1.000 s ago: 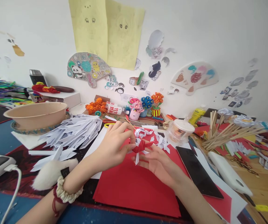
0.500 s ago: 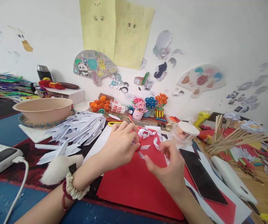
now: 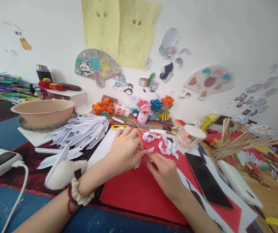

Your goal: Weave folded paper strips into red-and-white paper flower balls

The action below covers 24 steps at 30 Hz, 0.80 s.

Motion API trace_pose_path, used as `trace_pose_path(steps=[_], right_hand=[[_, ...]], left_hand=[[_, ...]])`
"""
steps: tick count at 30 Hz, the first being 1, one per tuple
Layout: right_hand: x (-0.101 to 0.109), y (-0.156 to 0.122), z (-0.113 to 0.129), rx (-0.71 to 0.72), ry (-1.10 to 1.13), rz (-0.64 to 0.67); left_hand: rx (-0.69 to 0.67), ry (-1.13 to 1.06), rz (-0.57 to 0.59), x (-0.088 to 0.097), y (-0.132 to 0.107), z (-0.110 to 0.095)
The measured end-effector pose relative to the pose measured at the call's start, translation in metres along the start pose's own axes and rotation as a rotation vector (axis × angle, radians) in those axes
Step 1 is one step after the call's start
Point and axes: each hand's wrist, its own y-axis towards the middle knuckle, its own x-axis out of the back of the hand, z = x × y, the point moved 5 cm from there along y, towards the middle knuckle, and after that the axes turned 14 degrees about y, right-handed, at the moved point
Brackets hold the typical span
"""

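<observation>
My left hand [image 3: 126, 147] is closed in a pinch over the red paper sheets [image 3: 129, 194], with a small red piece at its thumb tip. White, partly purple-looking paper shows between its fingers. My right hand [image 3: 164, 173] is closed too, its thumb and forefinger meeting the left fingertips at the same red piece; the fingers hide most of it. A white paper strip [image 3: 150, 150] shows just beyond the fingertips; I cannot tell whether it is held. Behind the hands lie a crumpled white paper curl [image 3: 149, 136] and a curled paper chain [image 3: 167, 147].
To the left lie a heap of folded white strips [image 3: 80, 131], a white plush thing [image 3: 65, 174] and a beige basin [image 3: 43, 113]. Yellow-handled scissors [image 3: 118, 127] rest behind. On the right are a black phone [image 3: 208, 181], a white-lidded cup [image 3: 192, 136] and wooden sticks [image 3: 245, 142].
My right hand has moved in to the left and closed its fingers against the left fingertips; it was apart and open before. My left hand has stayed nearly in place.
</observation>
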Motion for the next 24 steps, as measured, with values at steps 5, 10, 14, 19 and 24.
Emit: trace_pose_path(steps=[5,10,14,19,24], right_hand=[[0.002,0.000,0.000,0.005,-0.031,-0.042],[0.005,-0.001,-0.004,-0.034,-0.011,-0.114],[0.009,-0.001,-0.005,-0.069,0.019,-0.165],[0.012,0.000,-0.004,-0.091,0.016,-0.215],[0.015,0.000,-0.004,-0.149,0.032,-0.246]], left_hand=[[0.047,-0.071,-0.007,-0.002,-0.001,0.001],[0.089,-0.102,-0.060,-0.002,-0.005,-0.001],[0.107,-0.121,-0.111,0.000,-0.008,-0.004],[0.157,-0.174,-0.118,-0.002,-0.011,-0.004],[0.156,-0.173,-0.149,0.000,-0.013,-0.006]])
